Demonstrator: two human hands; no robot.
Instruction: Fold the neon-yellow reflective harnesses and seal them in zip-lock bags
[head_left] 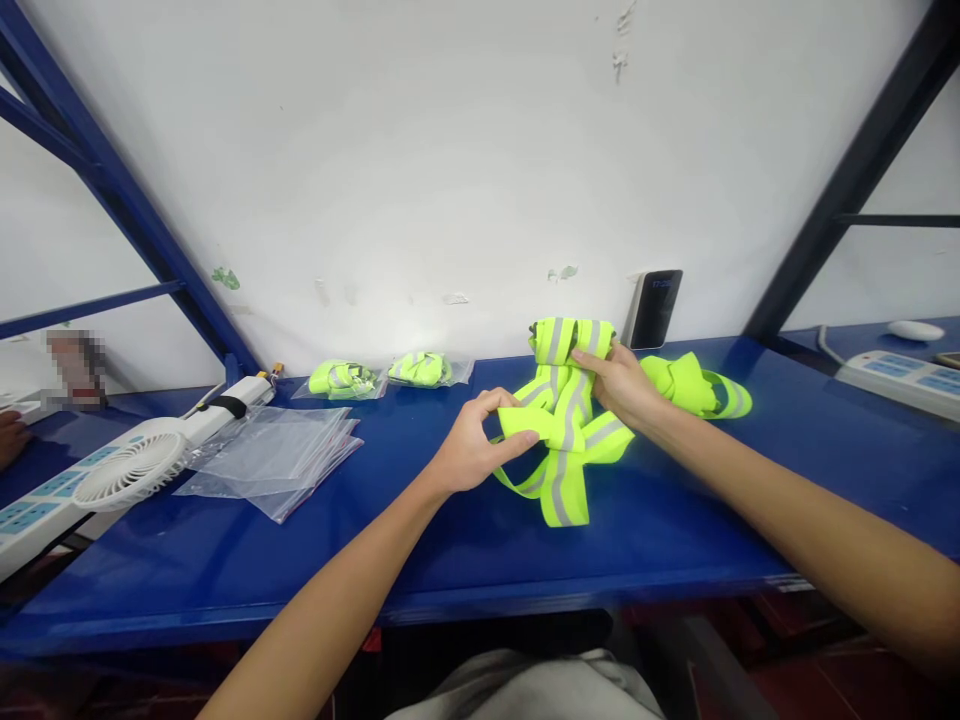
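Between my hands is a neon yellow-green reflective strap harness (564, 430) with grey stripes. Its upper part is rolled into bundles, and its lower bands hang in loose loops over the blue table. My left hand (480, 440) pinches one band between thumb and fingers on the left side. With my right hand (619, 378) I grip the upper rolled part from the right; some of those fingers are hidden behind it. Another crumpled yellow-green reflective strap bundle (694, 385) lies just beyond my right wrist.
Two bagged strap bundles (343, 379) lie against the wall at left. Clear zip bags (277, 450) are stacked nearer me. A white fan (131, 468) rests on a power strip (45, 515). A phone (655, 310) leans on the wall. Another person's hand (11, 437) shows at far left.
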